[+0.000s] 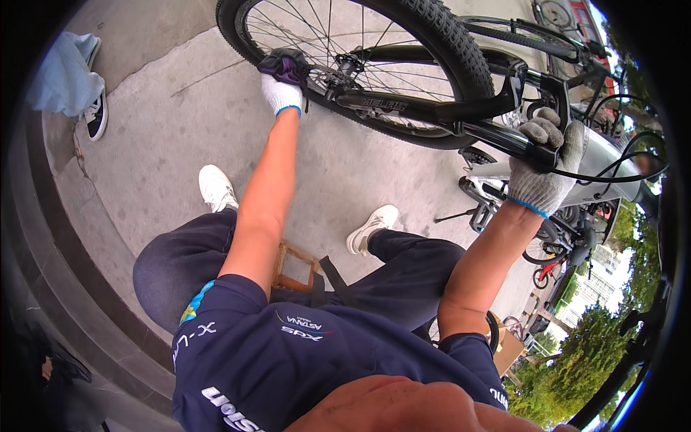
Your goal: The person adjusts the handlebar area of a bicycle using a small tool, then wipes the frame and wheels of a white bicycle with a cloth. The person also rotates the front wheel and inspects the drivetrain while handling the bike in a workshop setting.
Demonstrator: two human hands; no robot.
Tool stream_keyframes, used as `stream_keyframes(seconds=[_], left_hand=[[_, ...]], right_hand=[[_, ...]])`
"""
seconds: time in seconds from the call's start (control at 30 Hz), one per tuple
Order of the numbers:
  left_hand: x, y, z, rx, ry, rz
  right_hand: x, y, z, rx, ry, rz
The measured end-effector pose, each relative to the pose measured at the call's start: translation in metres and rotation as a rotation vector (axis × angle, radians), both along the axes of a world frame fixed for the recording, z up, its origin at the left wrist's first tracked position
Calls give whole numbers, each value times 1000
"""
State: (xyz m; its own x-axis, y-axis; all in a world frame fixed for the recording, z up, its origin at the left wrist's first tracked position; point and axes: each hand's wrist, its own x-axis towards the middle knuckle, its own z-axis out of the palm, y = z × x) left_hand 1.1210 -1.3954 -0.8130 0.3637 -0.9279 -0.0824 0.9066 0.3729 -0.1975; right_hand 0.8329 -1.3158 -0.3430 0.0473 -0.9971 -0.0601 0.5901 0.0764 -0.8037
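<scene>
A bicycle's front wheel (469,66) with a knobbly black tyre tilts across the upper middle, held between the legs of a glossy black fork (403,106). My left hand (279,92), in a white knit glove with a blue cuff, is closed on a dark purple-black cloth (289,66). It presses the cloth at the wheel's near side, left of the hub (350,66) and its brake disc. My right hand (543,162), in a greyer matching glove, wraps around the upper fork tube beside the silver-white frame (604,162). Black cables loop past this hand.
Between my legs stands a small wooden stool (295,265). Several other bicycles (543,245) are parked at the right, near a cardboard box (508,351). Another person's leg (68,75) and black sneaker (96,115) show at upper left. Curved stone steps (61,216) run down the left side.
</scene>
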Motion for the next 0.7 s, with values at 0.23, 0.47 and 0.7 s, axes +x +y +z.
stream_keyframes(seconds=[0.23, 0.47, 0.7], left_hand=[[-59, 6, -85, 669, -236, -48], [-24, 79, 21, 589, -361, 130], [0, 92, 230, 950, -2247, 783]], right_hand=[[9, 5, 2, 15, 5, -29], [11, 3, 2, 9, 55, -40], [12, 1, -4, -64, 157, -135]])
